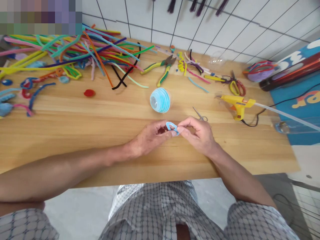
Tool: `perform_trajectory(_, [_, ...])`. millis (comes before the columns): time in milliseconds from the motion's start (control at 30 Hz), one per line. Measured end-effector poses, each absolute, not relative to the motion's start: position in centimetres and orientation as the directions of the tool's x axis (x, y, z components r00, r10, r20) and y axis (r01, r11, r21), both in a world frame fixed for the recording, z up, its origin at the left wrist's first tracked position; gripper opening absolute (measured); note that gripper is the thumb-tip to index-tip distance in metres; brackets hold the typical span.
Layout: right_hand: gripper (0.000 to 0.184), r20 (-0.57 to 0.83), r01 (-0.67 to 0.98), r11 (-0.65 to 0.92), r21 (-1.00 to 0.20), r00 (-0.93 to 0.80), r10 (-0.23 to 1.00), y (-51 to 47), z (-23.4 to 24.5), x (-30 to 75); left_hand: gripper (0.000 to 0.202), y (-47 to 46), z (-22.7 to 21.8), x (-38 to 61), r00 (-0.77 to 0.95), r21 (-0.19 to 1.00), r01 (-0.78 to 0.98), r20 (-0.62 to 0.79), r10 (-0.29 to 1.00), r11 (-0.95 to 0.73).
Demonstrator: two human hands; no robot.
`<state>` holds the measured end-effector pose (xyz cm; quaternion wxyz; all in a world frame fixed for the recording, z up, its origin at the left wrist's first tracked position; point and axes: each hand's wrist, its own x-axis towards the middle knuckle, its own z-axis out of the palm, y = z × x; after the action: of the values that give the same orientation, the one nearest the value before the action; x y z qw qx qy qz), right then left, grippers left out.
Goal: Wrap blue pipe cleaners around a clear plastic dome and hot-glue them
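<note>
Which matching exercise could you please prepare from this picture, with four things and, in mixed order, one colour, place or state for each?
Things:
1. glue gun
2. pliers
3. bent blue strip
4. cup-like object

Descriptions:
A. pale blue rings around it
B. mostly yellow
C. held between left hand and right hand
D. green and yellow handles

Pairs: 1-B, 2-D, 3-C, 4-A

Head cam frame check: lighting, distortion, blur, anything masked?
Head view: light bright and diffuse, soft shadow by the yellow glue gun; head view: wide-angle look, wall tile lines fanning out; head view: blue loop between left hand and right hand readable but slightly soft; head view: top-left corner pixelated, unreadable.
</note>
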<state>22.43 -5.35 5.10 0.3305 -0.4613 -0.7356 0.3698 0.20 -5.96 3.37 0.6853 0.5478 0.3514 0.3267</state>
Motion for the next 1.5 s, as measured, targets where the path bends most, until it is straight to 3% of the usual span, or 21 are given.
perform_trajectory(200, [0.064, -0.125, 0.255, -0.027, -0.966, -0.375, 0.919, -4.3, 4.4, 22.8, 0.041, -5.5, 3.2, 0.1, 0.504, 0.966, -0.060, -0.188, 0.843, 0.251])
perform_trajectory(300, [0.058, -0.241, 0.050, -0.241, -0.969, -0.392, 0.888, -4.2, 4.1, 22.5, 0.043, -5.6, 3.0, 0.0, 0.499, 0.965, -0.045, -0.204, 0.842, 0.260])
perform_trajectory(400, [0.052, -0.350, -0.160, -0.453, -0.877, -0.431, 0.832, -4.5, 4.0, 21.8, 0.045, -5.6, 2.9, 0.0, 0.487, 0.968, -0.063, -0.181, 0.854, 0.241])
perform_trajectory(467, [0.046, -0.375, -0.257, -0.506, -0.823, -0.423, 0.825, -4.6, 4.0, 21.3, 0.042, -5.7, 3.0, 0.0, 0.481, 0.973, -0.062, -0.166, 0.861, 0.223])
perform_trajectory(667, [0.037, -0.350, -0.356, -0.438, -0.826, -0.285, 0.892, -4.4, 3.9, 20.7, 0.038, -6.1, 3.7, 0.2, 0.522, 0.967, -0.014, -0.210, 0.827, 0.254])
perform_trajectory(900, [0.042, -0.153, -0.230, -0.154, -0.961, -0.023, 0.988, -4.9, 4.6, 20.8, 0.032, -6.2, 4.2, 0.3, 0.554, 0.941, 0.055, -0.307, 0.774, 0.334])
perform_trajectory(1067, [0.044, -0.170, -0.201, -0.174, -0.964, -0.038, 0.985, -4.2, 4.3, 21.0, 0.028, -6.1, 3.8, 0.4, 0.568, 0.936, -0.047, -0.263, 0.780, 0.350])
perform_trajectory(1267, [0.045, -0.239, -0.251, -0.255, -0.934, -0.092, 0.967, -3.6, 3.4, 21.2, 0.069, -5.6, 2.2, 0.3, 0.599, 0.896, -0.245, -0.160, 0.784, 0.371])
perform_trajectory(1500, [0.045, -0.273, -0.304, -0.298, -0.905, -0.123, 0.954, -3.7, 3.1, 20.7, 0.047, -6.2, 2.1, 0.5, 0.548, 0.942, -0.201, -0.119, 0.828, 0.268])
